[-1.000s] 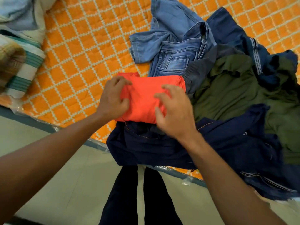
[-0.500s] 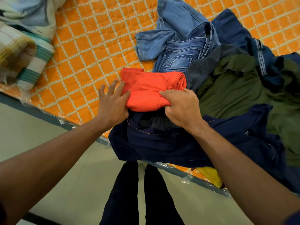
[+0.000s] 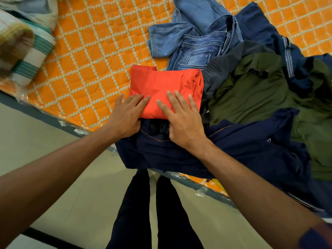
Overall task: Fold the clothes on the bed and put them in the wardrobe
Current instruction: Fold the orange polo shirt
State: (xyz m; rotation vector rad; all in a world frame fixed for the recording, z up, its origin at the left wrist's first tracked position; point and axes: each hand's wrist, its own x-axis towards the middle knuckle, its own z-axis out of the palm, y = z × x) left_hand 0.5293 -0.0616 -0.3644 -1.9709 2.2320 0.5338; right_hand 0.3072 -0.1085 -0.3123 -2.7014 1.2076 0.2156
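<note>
Your folded red shirt lies close to the near edge of the bed. Its near side rests on a dark navy garment that hangs over that edge, the jeans are just beyond it and a green garment is to its right. Your left hand lies flat on the shirt's near left corner and your right hand flat on its near right part. The fingers of both are straight and spread, pressing the cloth and gripping nothing. The step in hand looks like flattening the finished fold, so smooth outward from the middle toward the far edge to push creases out rather than bunch them up. The right end shows rolled layers that look thicker than the left, so press that side firmly to help the bundle hold its shape. When you lift it, slide your fingers under the whole stack and take care not to catch the navy cloth beneath. The wardrobe is not in view, and the other clothes look unfolded, so much of the task likely remains.
</note>
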